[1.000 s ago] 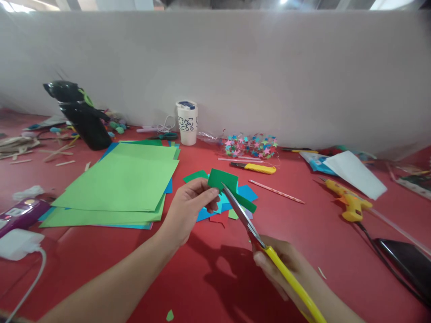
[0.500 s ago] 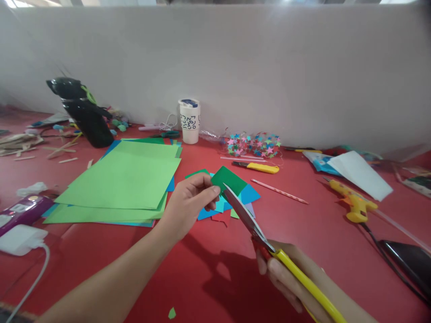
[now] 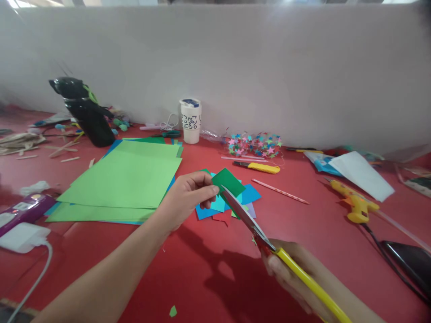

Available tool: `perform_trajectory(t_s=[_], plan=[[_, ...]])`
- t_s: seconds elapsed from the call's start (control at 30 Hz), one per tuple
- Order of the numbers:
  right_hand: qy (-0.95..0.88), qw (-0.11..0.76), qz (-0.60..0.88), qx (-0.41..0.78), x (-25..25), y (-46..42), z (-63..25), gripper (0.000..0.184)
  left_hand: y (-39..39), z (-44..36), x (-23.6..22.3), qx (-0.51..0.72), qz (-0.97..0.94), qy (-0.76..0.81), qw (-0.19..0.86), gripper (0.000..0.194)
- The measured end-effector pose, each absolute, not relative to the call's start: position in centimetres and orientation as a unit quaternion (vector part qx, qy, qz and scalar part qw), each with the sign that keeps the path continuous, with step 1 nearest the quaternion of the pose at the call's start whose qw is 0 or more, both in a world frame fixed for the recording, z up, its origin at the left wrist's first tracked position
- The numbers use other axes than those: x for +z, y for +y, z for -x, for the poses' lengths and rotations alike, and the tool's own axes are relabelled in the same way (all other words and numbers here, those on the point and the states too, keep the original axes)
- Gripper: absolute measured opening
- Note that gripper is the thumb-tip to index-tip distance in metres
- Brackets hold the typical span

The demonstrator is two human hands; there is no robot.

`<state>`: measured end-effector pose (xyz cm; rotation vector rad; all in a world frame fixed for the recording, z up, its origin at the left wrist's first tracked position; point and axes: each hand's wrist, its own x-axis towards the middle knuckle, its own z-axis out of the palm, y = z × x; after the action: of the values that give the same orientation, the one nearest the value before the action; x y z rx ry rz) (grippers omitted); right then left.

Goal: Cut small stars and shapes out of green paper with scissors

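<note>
Between the thumb and fingers of my left hand [image 3: 193, 193] is a dark green piece of paper [image 3: 229, 180], pinched at its near left corner. My right hand [image 3: 289, 267] is closed round the yellow and red handles of a pair of scissors [image 3: 247, 218]. The blades point up and left, look closed or nearly so, and their tips overlap the lower edge of the green paper. Beneath the paper lies a loose pile of cut paper pieces [image 3: 252, 194] in blue, light blue, purple and green. A small green scrap [image 3: 173, 311] lies near the front edge.
Green paper sheets [image 3: 124, 175] are stacked at left, near a black bottle [image 3: 88, 116] and a purple device [image 3: 25, 211]. Behind stand a white cup [image 3: 191, 122] and star garlands [image 3: 254, 145]. A yellow cutter [image 3: 264, 168], striped stick [image 3: 281, 191] and glue gun [image 3: 352, 199] lie right.
A small green bit now shows falling beside the scissors near my right hand. The paper has turned slightly and shows a smaller outline. Both hands stay in nearly the same place.
</note>
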<state>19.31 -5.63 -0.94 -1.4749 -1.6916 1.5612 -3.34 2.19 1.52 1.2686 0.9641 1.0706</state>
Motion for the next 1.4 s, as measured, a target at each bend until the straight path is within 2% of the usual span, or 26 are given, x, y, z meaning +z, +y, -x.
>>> perform_trajectory(t_s=[0.33,0.63,1.0,1.4], plan=[[-0.615,0.251,0.552,0.504,-1.1,-6.2,-18.5,0.056,1.3,1.9,0.7,0.492,-0.435,0.368,0.659,0.012],[-0.626,0.207,0.522,0.542,-1.0,-5.7,-18.9,0.055,1.2,1.8,0.9,0.532,-0.444,0.380,0.612,0.010],[-0.645,0.180,0.520,0.530,-1.0,-5.4,-19.1,0.058,1.0,1.7,1.1,0.533,-0.474,0.406,0.571,0.009],[-0.652,0.190,0.500,0.538,-1.4,-5.3,-19.1,0.057,1.1,1.7,1.1,0.523,-0.471,0.396,0.590,0.010]])
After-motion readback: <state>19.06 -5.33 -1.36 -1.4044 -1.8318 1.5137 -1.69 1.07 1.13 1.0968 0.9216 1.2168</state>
